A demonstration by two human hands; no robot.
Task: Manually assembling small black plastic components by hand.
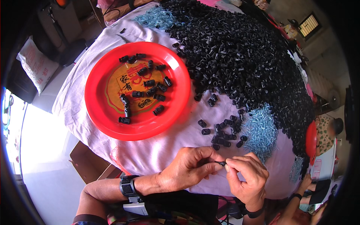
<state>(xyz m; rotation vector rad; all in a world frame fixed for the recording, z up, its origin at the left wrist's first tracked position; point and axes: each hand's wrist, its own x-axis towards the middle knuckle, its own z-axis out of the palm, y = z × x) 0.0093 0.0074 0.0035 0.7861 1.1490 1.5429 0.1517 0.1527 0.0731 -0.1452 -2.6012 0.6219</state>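
Over the near edge of the cloth, my left hand [189, 165] and my right hand [247, 173] meet, thumbs and forefingers pinched on a small black plastic cord lock [222, 163]. The fingers cover most of it. Just beyond them lies a loose group of black cord-lock pieces [224, 135]. A pile of small silvery-blue springs [260, 129] lies beyond my right hand. To the far left, a red round plate [98, 101] holds several black cord locks [149, 83], scattered over its patterned middle.
A large heap of black plastic pieces [240, 56] covers the far and right side of the pale cloth [157, 157]. More springs [155, 17] lie at the back. An open cardboard box [88, 161] stands at the left. At the lower right, another person's arm [294, 204] reaches in.
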